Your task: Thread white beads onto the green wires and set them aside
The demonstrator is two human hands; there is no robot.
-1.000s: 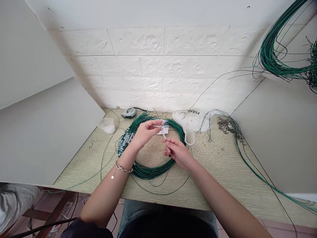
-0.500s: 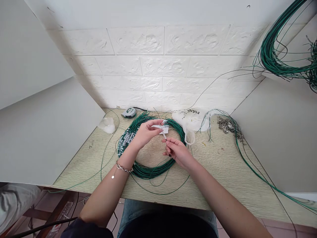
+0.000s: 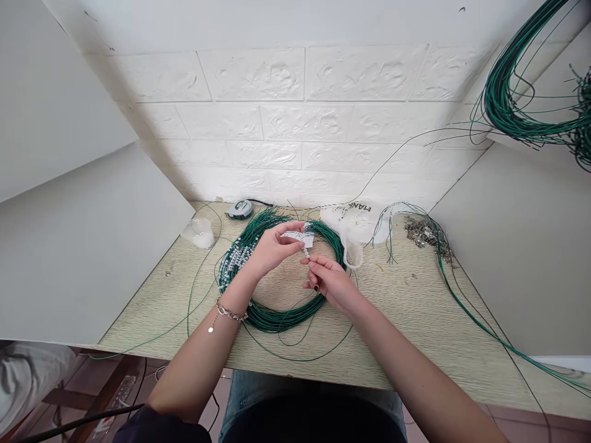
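Between my two hands runs a short row of small white beads (image 3: 306, 251), strung on thin wire or cord. My left hand (image 3: 276, 247) pinches its upper end, with thumb and fingertips closed. The lower end sits between the thumb and forefinger of my right hand (image 3: 330, 278), whose other fingers are curled. Under both hands lies a large coil of green wire (image 3: 281, 321) on the table. Many white beads (image 3: 237, 257) sit on its left side. A white paper label (image 3: 307, 240) shows behind my fingertips, partly covered.
A tape measure (image 3: 240, 210) and a clear plastic cup (image 3: 199, 234) stand at the back left. A white plastic bag (image 3: 355, 223) with dark lettering lies behind the coil. To the right is a pile of small metallic pieces (image 3: 422, 234). More green wire (image 3: 503, 104) hangs at upper right.
Both hands hold nearly the same place and grip. The beads between them have shifted very slightly; the whole view has moved a little.
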